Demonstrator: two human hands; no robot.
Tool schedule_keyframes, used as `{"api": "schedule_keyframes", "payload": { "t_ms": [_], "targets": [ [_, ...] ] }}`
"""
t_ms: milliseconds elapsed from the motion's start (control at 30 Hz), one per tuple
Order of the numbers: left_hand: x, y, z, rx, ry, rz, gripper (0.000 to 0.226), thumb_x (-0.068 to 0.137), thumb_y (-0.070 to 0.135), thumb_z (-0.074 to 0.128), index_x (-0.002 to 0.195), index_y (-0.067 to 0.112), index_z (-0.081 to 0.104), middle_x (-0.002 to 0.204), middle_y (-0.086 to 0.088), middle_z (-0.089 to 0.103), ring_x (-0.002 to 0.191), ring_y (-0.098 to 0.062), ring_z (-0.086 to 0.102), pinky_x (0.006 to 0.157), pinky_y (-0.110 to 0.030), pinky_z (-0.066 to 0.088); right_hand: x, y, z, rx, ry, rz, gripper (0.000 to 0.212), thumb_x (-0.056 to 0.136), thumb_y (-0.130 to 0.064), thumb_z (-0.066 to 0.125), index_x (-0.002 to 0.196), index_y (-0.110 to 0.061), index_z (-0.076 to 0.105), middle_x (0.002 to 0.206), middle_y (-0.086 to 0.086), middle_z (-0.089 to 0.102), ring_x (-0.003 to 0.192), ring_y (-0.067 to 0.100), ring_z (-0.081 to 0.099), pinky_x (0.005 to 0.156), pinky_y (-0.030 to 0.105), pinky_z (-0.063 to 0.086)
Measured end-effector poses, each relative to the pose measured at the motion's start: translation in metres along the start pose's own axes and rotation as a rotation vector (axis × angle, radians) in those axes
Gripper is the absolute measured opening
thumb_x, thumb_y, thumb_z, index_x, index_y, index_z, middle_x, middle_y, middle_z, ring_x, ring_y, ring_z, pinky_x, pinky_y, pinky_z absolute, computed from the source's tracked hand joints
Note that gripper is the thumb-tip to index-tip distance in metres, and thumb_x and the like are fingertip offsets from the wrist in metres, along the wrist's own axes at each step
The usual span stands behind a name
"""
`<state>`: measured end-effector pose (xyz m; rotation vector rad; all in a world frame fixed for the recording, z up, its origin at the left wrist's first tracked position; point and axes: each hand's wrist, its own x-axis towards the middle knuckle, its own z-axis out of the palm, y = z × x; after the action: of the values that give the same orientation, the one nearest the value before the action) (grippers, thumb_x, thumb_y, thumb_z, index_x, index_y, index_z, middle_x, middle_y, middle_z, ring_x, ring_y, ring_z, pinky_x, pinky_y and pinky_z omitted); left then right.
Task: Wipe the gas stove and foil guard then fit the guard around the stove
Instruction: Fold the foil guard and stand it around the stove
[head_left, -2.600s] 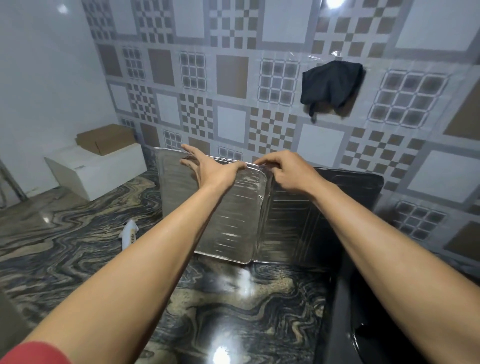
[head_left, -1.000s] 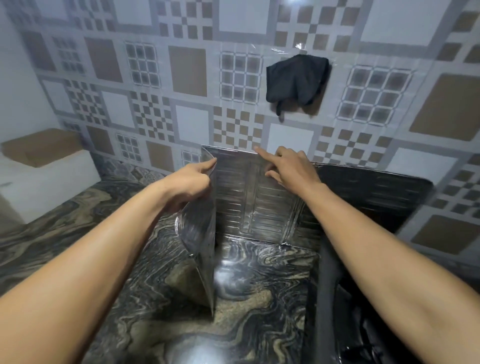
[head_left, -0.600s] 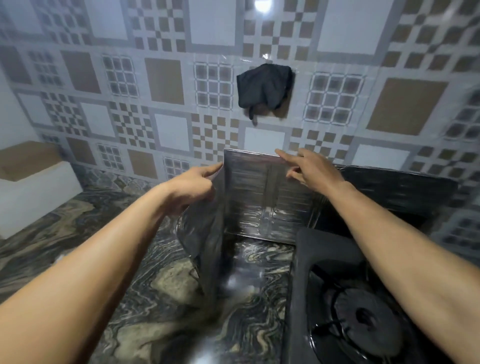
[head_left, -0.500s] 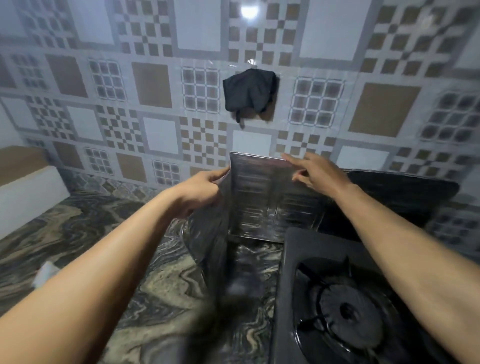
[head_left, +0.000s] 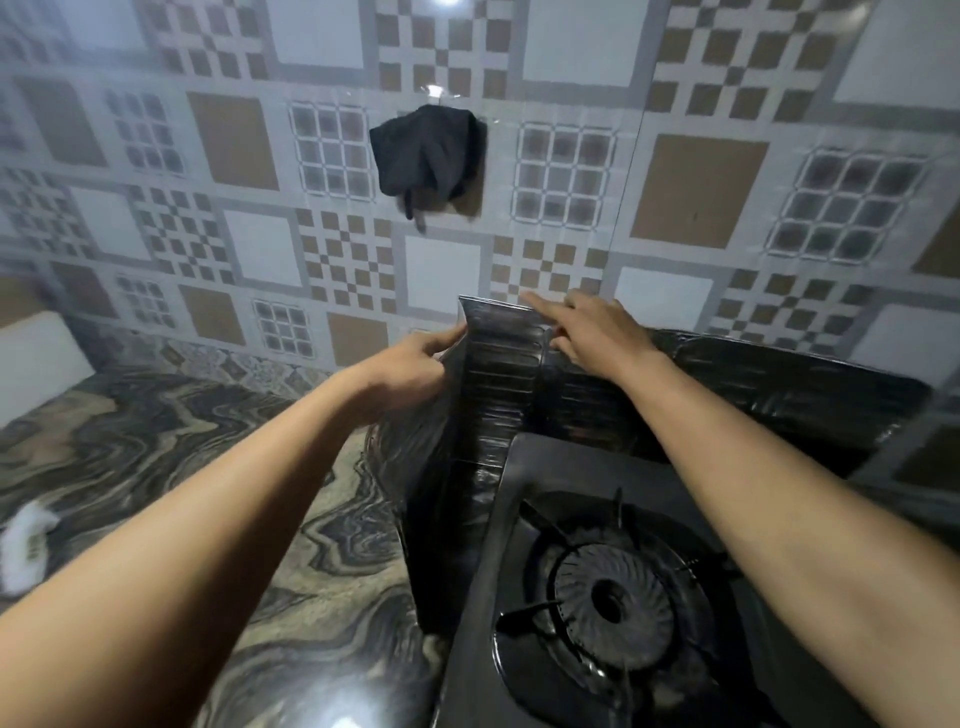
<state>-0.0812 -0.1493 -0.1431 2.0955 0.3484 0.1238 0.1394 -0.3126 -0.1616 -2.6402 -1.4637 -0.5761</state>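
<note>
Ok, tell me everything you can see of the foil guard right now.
The foil guard is a shiny, dark-reflecting sheet of ribbed metal foil, folded into upright panels. One panel stands along the stove's left side on the counter; the others run behind the stove along the tiled wall. The left hand pinches the top corner at the fold, and the right hand rests its fingers on the back panel's top edge. Its lower edges sit close against the stove.

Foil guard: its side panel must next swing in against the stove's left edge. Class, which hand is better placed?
Probably the left hand: it pinches the foil guard at its corner fold, left of the stove.
</note>
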Motion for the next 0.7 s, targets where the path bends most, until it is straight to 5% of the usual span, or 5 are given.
{"api": "schedule_keyframes", "payload": {
  "t_ms": [300,500,700],
  "targets": [
    [-0.005,0.024,0.018,0.058,0.017,-0.01,0.076,0.074,0.008,0.058,0.143,0.04,0.048,0.136,0.013,0.058,0.12,-0.01,0.056,0.097,-0.025,0.045,-0.008,0.016,0.018,-0.031,0.115,-0.045,0.079,0.095,-0.01,0.056,0.152,-0.045,0.017,0.127,0.014,0.055,0.114,0.033,0.053,0.094,0.043,0.041],
    [0.0,0.051,0.047,0.121,-0.024,0.023,0.077,0.079,0.003,0.054,0.148,0.036,0.042,0.138,0.008,0.054,0.12,-0.011,0.05,0.098,-0.023,0.039,-0.042,0.067,-0.009,0.033,0.021,0.013,0.085,0.091,-0.004,0.06,0.149,-0.052,0.02,0.099,0.005,0.046,0.089,0.026,0.052,0.077,0.038,0.045],
    [0.007,0.058,0.067,0.286,-0.091,-0.037,0.083,0.085,-0.01,0.042,0.156,0.029,0.022,0.153,0.001,0.04,0.139,-0.02,0.039,0.101,-0.021,0.033,-0.057,0.09,-0.01,0.096,-0.086,0.027,0.073,0.092,-0.025,0.066,0.15,-0.045,0.026,0.103,0.003,0.048,0.097,0.025,0.056,0.084,0.041,0.052]
  ]
}}
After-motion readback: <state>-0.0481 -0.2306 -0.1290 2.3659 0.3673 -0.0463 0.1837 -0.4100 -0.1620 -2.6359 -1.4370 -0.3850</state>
